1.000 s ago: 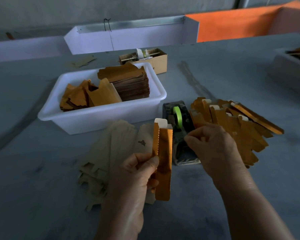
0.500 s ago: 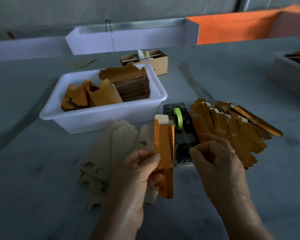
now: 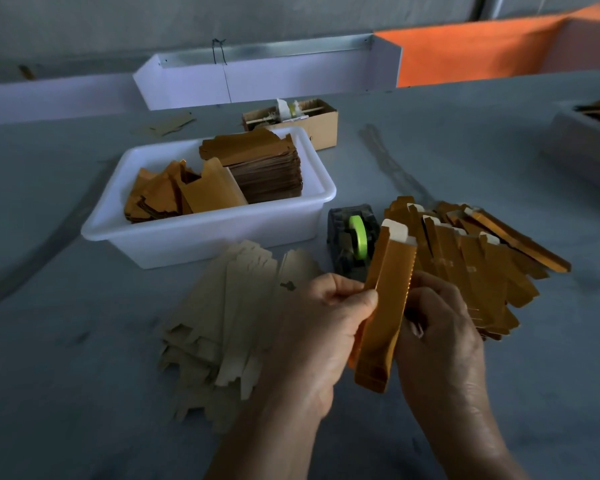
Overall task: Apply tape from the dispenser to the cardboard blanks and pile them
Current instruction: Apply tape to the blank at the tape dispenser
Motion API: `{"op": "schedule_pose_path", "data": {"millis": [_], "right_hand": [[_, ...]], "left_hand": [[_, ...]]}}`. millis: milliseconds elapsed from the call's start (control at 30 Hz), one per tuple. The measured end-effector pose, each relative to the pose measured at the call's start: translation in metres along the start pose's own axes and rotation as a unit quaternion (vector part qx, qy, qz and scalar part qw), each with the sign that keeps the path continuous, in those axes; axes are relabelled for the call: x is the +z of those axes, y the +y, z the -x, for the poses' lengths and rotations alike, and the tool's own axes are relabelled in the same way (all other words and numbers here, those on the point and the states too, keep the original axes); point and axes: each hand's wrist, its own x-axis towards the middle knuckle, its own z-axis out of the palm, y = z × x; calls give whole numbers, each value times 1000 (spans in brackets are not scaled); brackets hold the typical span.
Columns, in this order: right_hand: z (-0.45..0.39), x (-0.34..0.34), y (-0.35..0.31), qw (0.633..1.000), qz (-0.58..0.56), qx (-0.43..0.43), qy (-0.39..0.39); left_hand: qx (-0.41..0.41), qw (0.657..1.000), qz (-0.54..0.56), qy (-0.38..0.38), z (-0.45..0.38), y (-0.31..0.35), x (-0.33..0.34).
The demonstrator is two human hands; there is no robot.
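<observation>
Grey table; both hands pinch glossy gold folded blank, white tab on top.

Folded gold blank held upright, dispenser behind — gold pile right

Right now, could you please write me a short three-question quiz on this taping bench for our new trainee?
1. True or false: the tape dispenser stands inside the white tub.
2. Which hands hold the folded gold blank? A) left only B) right only C) both
3. Fill in: the pile of folded gold blanks lies to the ____ of the dispenser, as the person sees it.

Key: 1 false, it stands on the table beside the tub. 2 C: the left hand pinches one edge, the right hand the other. 3 right.
</observation>
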Motion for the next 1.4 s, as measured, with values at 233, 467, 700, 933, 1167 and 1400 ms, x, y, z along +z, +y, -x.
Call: {"op": "schedule_pose_path", "data": {"millis": [233,467,700,933,1167,1400], "right_hand": [[-6,1,-4,998,45,-46,12],[-5,-18,0,998,14,-57,16],[-3,-56,-21,951,-274,34,-139],[-2,-48,-26,950,-223,-25,-217],[-2,-47,-26,961,-169,-40,-214],[-2,-45,-26,973,-112,-36,-197]], "left_hand": [[-8,1000,13,7,-1,0,2],[3,1000,-13,4,4,2,-2],[13,1000,-11,14,16,2,-13],[-1,1000,1,7,22,3,-17],[22,999,-28,-2,26,2,-17],[28,999,-30,-29,29,1,-19]]}}
